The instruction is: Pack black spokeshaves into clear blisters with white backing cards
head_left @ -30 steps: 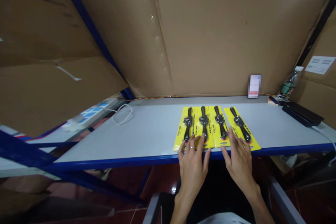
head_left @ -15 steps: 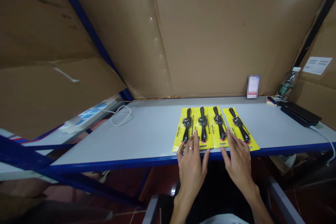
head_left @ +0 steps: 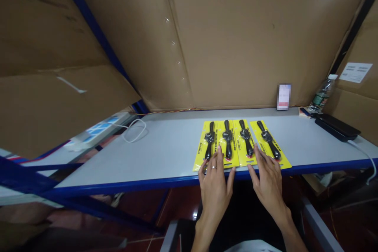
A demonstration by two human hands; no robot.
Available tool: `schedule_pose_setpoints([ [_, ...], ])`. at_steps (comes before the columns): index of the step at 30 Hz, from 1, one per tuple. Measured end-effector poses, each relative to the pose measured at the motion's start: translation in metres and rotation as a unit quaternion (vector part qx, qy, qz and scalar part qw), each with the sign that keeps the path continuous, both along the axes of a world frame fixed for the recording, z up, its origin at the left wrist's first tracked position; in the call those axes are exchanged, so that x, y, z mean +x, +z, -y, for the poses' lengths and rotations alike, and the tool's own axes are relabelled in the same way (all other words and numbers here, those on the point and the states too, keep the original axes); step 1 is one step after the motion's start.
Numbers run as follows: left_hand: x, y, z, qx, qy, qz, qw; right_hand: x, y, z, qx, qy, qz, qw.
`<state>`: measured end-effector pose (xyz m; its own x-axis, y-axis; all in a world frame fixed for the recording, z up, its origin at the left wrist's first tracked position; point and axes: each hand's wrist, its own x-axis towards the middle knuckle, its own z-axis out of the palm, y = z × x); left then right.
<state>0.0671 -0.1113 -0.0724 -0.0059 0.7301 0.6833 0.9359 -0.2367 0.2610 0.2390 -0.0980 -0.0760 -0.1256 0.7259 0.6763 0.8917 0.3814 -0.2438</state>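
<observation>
Several black spokeshaves on yellow blister cards lie side by side along the front of the table. My left hand (head_left: 215, 187) rests palm down at the near edge, fingers stretched over the lower ends of the leftmost spokeshave card (head_left: 209, 138) and the second card (head_left: 227, 136). My right hand (head_left: 268, 185) is also palm down, fingers apart, over the lower ends of the third card (head_left: 244, 135) and the rightmost card (head_left: 266, 137), which is slightly turned. Neither hand grips a card. A ring shows on my left hand.
A phone (head_left: 284, 97) leans on the cardboard wall at the back. A water bottle (head_left: 323, 93) and a black case (head_left: 336, 126) with a white cable stand at the right. Another white cable (head_left: 136, 130) and a power strip (head_left: 97, 130) are at the left.
The view has shifted very slightly. Both hands and the spokeshave cards stay in the same places.
</observation>
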Motion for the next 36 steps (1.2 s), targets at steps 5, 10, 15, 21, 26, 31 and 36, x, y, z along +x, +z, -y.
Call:
schedule_pose_setpoints([
  [5,-0.0009,0.0014,0.0010,0.001,-0.005,-0.011,1.000,-0.0001,0.0000,0.0006,-0.004,0.007,0.002,1.000],
  [10,-0.0015,0.0042,0.0021,0.004,-0.012,-0.027,1.000,-0.0020,-0.0007,0.0002,0.004,-0.011,-0.018,1.000],
  [15,-0.0013,0.0042,0.0020,0.007,-0.015,-0.032,0.999,-0.0006,-0.0016,-0.0005,0.013,0.004,-0.005,1.000],
  [21,0.0000,0.0028,0.0018,-0.002,0.001,-0.019,1.000,0.0005,0.0005,0.0008,0.003,0.007,0.006,1.000],
  [26,-0.0002,0.0025,0.0016,0.001,-0.009,-0.022,1.000,0.0000,0.0018,0.0014,-0.001,0.005,-0.001,1.000],
  [31,-0.0001,0.0024,0.0018,-0.007,-0.002,-0.012,1.000,0.0003,0.0023,0.0015,-0.003,0.008,0.005,1.000],
  [36,0.0005,0.0042,0.0023,-0.007,-0.007,-0.017,1.000,0.0016,0.0005,0.0000,0.008,0.010,0.008,1.000],
])
